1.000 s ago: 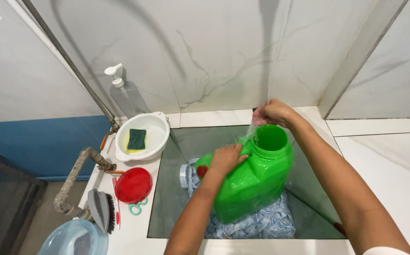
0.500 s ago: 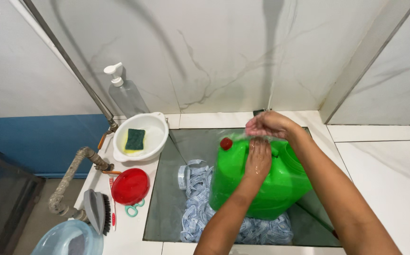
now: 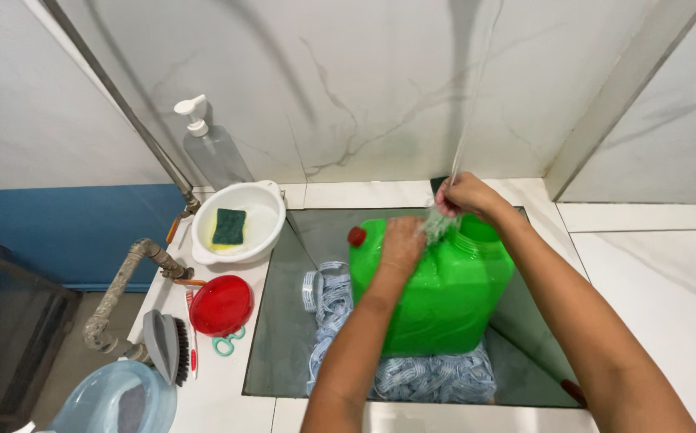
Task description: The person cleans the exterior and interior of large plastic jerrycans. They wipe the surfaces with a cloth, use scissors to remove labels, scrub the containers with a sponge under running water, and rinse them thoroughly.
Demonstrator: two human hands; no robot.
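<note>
A large green plastic jug (image 3: 444,297) with a small red cap (image 3: 357,236) stands upright in a sunken basin (image 3: 280,321), on a blue-and-white cloth (image 3: 336,313). My left hand (image 3: 402,240) grips the jug's top near its handle. My right hand (image 3: 464,196) is above the jug's wide mouth with curled fingers, in a thin stream of water (image 3: 466,136) falling from above. Water splashes between the two hands. Nothing shows in the right hand.
On the white ledge at left are a white bowl (image 3: 264,210) holding a green sponge (image 3: 228,225), a clear pump bottle (image 3: 213,148), a red lid (image 3: 221,305), a scrub brush (image 3: 167,346), teal scissors (image 3: 227,343) and a pale blue basin (image 3: 115,405). A pipe (image 3: 119,289) juts out beside them.
The jug has gone from tilted to upright. My left hand moved from the jug's front face up to its top, and my right hand stayed in the water stream.
</note>
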